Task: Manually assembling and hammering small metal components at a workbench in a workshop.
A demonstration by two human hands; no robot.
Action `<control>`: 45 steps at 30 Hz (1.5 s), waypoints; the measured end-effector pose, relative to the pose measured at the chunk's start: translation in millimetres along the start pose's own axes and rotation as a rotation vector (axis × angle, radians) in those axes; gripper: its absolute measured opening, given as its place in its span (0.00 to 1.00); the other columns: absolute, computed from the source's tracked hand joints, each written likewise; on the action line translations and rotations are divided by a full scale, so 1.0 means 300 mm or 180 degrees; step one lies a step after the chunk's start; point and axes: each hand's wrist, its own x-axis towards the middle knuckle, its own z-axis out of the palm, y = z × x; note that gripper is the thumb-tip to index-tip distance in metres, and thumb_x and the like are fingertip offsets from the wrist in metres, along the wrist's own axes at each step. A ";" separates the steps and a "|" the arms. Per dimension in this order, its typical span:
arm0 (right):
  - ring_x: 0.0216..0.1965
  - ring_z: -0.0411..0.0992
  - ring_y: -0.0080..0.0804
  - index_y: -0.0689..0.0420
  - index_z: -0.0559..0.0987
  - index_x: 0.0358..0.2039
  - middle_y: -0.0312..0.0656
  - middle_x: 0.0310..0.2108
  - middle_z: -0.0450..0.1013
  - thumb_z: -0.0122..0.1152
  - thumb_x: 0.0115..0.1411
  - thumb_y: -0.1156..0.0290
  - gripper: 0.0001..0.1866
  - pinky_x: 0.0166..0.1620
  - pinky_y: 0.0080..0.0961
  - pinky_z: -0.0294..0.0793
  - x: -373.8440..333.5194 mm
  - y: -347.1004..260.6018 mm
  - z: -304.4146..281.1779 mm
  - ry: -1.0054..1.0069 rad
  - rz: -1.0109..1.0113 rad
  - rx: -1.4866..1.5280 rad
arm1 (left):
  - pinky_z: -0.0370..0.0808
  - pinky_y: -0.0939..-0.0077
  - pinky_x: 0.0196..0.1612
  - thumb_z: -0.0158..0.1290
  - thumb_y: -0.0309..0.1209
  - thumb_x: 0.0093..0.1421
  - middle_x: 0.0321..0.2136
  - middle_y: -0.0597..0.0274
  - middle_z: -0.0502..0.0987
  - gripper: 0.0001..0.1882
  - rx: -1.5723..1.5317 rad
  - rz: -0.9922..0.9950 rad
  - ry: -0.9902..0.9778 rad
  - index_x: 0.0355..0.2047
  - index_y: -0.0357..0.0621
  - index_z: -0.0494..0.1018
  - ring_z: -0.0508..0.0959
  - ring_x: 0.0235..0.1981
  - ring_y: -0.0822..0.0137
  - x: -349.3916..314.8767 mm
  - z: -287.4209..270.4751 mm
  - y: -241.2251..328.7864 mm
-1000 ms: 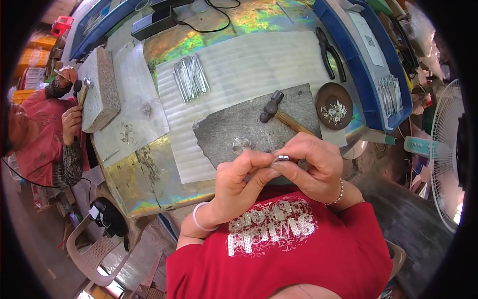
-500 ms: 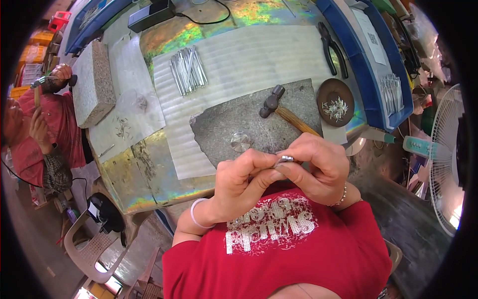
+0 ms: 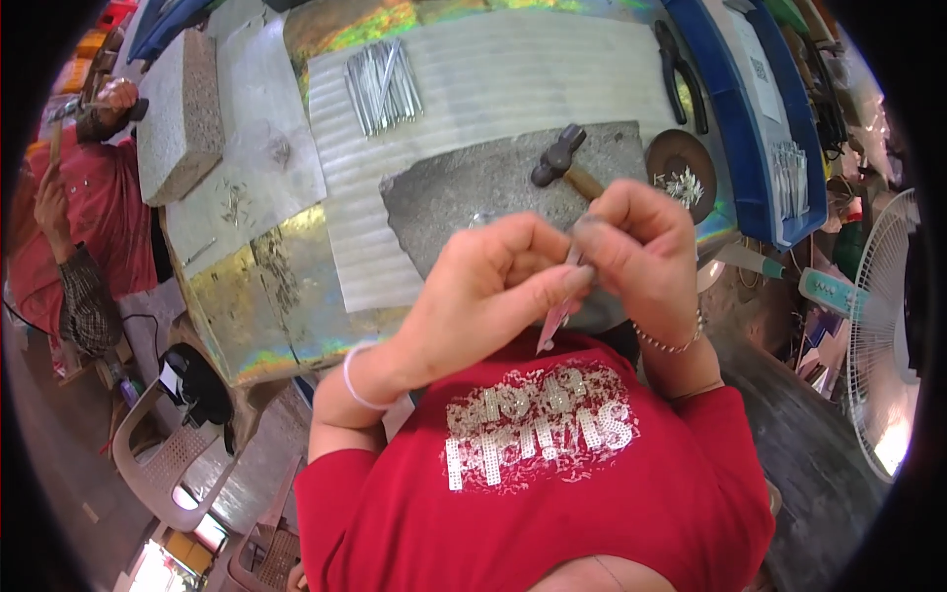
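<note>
Strip (image 3: 553,326) between both hands (image 3: 493,281) (image 3: 646,247)

Head view: left one of two fisheyes, worn side by side on my head. Faces steeply down, upright, unmirrored, very wide. Stone slab (image 3: 459,187) seen from above, near lens. My left hand (image 3: 498,276) and right hand (image 3: 646,242) on near side of slab, closer to lens, hiding part of its near edge. My red shirt (image 3: 533,503) also this side of slab. Co-worker (image 3: 89,222) far left of slab, fan (image 3: 883,326) far right of slab, both at bent rim.
</note>
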 end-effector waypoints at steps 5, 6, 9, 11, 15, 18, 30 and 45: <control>0.12 0.56 0.10 0.57 0.71 0.23 0.29 0.14 0.65 0.57 0.57 0.73 0.08 0.13 0.10 0.49 0.026 0.016 -0.013 -0.0057 0.0402 0.0495 | 0.72 0.89 0.25 0.54 0.28 0.59 0.24 0.64 0.75 0.09 0.0430 -0.0486 -0.0228 0.33 0.34 0.67 0.75 0.24 0.80 0.018 -0.017 0.060; 0.12 0.56 0.09 0.56 0.71 0.23 0.29 0.14 0.64 0.57 0.57 0.72 0.08 0.13 0.09 0.49 0.031 0.019 -0.014 -0.0123 0.0545 0.0653 | 0.69 0.91 0.20 0.54 0.30 0.59 0.20 0.67 0.74 0.10 0.0476 -0.0435 -0.0207 0.32 0.35 0.68 0.73 0.20 0.83 0.021 -0.021 0.056; 0.11 0.55 0.10 0.56 0.71 0.23 0.28 0.14 0.64 0.57 0.58 0.71 0.08 0.13 0.09 0.49 0.043 0.038 -0.011 -0.0087 0.0597 0.0709 | 0.69 0.91 0.18 0.54 0.31 0.59 0.18 0.68 0.73 0.10 0.0386 -0.0530 -0.0191 0.31 0.35 0.68 0.72 0.18 0.83 0.032 -0.031 0.056; 0.12 0.56 0.10 0.56 0.71 0.24 0.29 0.14 0.64 0.57 0.58 0.71 0.07 0.13 0.09 0.49 0.044 0.049 -0.008 -0.0042 0.0599 0.0706 | 0.68 0.91 0.17 0.54 0.31 0.59 0.17 0.69 0.72 0.10 0.0367 -0.0521 -0.0162 0.31 0.36 0.68 0.72 0.16 0.83 0.037 -0.034 0.060; 0.12 0.56 0.10 0.56 0.71 0.24 0.29 0.15 0.65 0.57 0.58 0.71 0.07 0.13 0.09 0.49 0.038 0.059 -0.001 0.0074 0.0462 0.0549 | 0.67 0.91 0.16 0.54 0.32 0.59 0.16 0.69 0.72 0.11 0.0671 -0.0635 -0.0248 0.29 0.36 0.68 0.72 0.16 0.83 0.038 -0.035 0.081; 0.12 0.56 0.10 0.56 0.71 0.24 0.29 0.15 0.65 0.57 0.58 0.71 0.07 0.13 0.10 0.49 0.033 0.057 -0.001 0.0126 0.0446 0.0596 | 0.66 0.90 0.16 0.54 0.32 0.59 0.15 0.69 0.71 0.11 0.0838 -0.0664 -0.0318 0.27 0.37 0.67 0.71 0.15 0.83 0.045 -0.033 0.091; 0.13 0.55 0.10 0.57 0.70 0.24 0.30 0.16 0.65 0.55 0.59 0.72 0.07 0.13 0.10 0.50 -0.023 0.062 0.000 0.0198 0.0276 0.0937 | 0.65 0.89 0.14 0.55 0.31 0.58 0.12 0.69 0.68 0.12 0.0844 -0.0614 -0.0428 0.25 0.38 0.65 0.70 0.12 0.82 0.034 0.007 0.104; 0.17 0.59 0.08 0.57 0.70 0.27 0.29 0.18 0.67 0.56 0.58 0.73 0.05 0.19 0.07 0.54 -0.147 0.142 -0.047 0.0665 -0.0108 0.1020 | 0.65 0.87 0.15 0.56 0.29 0.57 0.11 0.70 0.66 0.14 0.1142 -0.0781 -0.0786 0.23 0.40 0.61 0.69 0.13 0.81 0.050 0.087 0.069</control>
